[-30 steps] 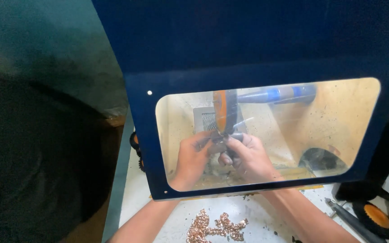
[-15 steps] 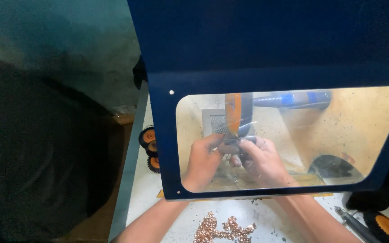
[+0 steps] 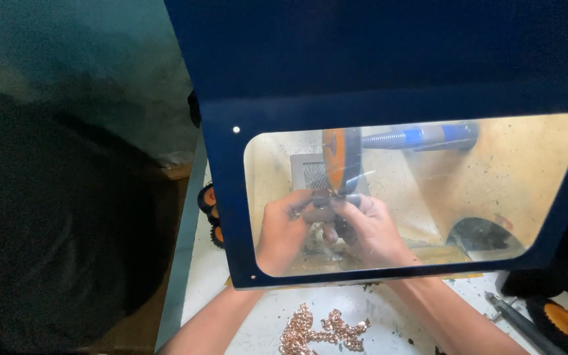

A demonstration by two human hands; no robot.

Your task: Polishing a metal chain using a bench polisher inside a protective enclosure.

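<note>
Small metal piece [image 3: 332,195]: pinched between fingertips of left hand [image 3: 284,230] and right hand [image 3: 366,227], hands close together, held against orange polishing wheel [image 3: 340,154] behind blue guard window [image 3: 428,190]. Copper-coloured chain pile [image 3: 320,329] on table, near forearms.

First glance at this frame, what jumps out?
A big dark-blue shield with a clear window fills the upper frame. Through the window, the left hand and right hand pinch a small piece against an orange wheel. A heap of coppery chain lies on the table below.
</note>
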